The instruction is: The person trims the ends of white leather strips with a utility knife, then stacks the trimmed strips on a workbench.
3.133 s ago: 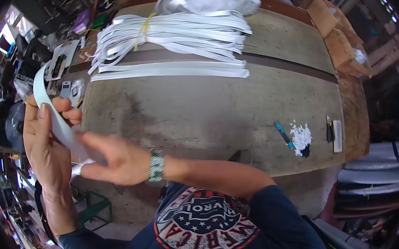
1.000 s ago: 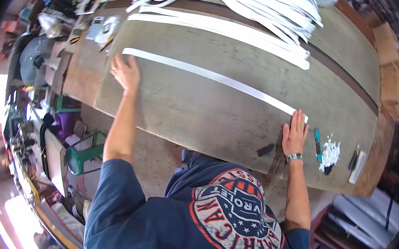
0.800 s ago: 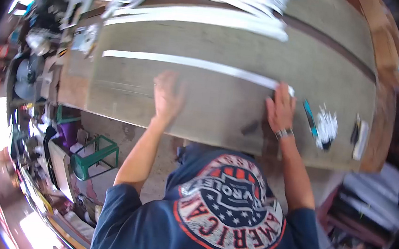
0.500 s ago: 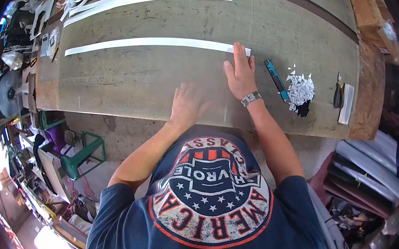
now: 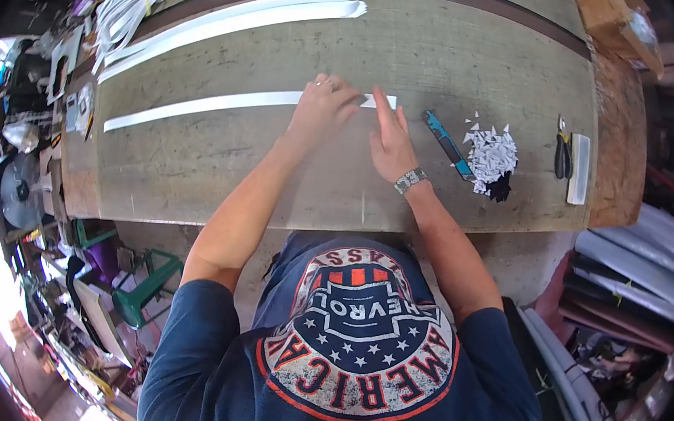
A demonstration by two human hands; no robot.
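Observation:
A long white strip [image 5: 217, 107] lies across the worktable. My left hand [image 5: 319, 113] is over its right part, fingers bent across the far edge and thumb on the near side; it appears closed on the strip, though the fingertips are partly blurred. Close to the strip's right end, my right hand [image 5: 392, 144] has its fingers stretched out and touches the strip with nothing gripped. A teal and black utility knife [image 5: 447, 144] lies to the right of that hand. Beside the knife is a heap of small white triangular offcuts [image 5: 493, 152], with a black bit [image 5: 499, 187] at its near edge.
Bundled white strips [image 5: 233, 26] lie along the table's far left. Snips with dark handles [image 5: 563, 155] and a short white bar [image 5: 578, 169] lie at the right. A cardboard box [image 5: 614, 26] stands at the far right corner, and a green stool [image 5: 142, 293] below left.
My left hand has moved forward from the near part of the table onto the strip. My right hand stays by the strip's right end. The whole view has shifted slightly.

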